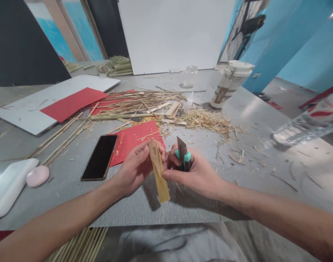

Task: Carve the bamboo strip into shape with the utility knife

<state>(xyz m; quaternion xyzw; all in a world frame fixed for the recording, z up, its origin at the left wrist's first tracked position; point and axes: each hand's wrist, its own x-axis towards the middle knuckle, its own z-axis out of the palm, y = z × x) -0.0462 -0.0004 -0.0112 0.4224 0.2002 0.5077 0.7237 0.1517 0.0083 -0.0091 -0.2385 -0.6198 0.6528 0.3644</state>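
A flat yellow-brown strip (159, 174), which looks like split straw or bamboo, is held up over the near part of the table. My left hand (135, 163) is closed on its upper end, thumb in front. In my right hand (195, 171) is a utility knife (185, 158) with a black and teal body, its blade out and pointing up. The right thumb and a fingertip also touch the strip's right edge. Behind the hands lies a red sheet (133, 140) strewn with small shavings. Left of it is a dark-screened phone (99, 158).
Long dry stalks (139, 102) and a heap of shavings (207, 122) lie beyond the hands. A lidded bottle (229, 85), a glass jar (190, 76) and a clear plastic bottle (305, 123) stand or lie right. A white case (12, 189) and pink round object (37, 176) are left.
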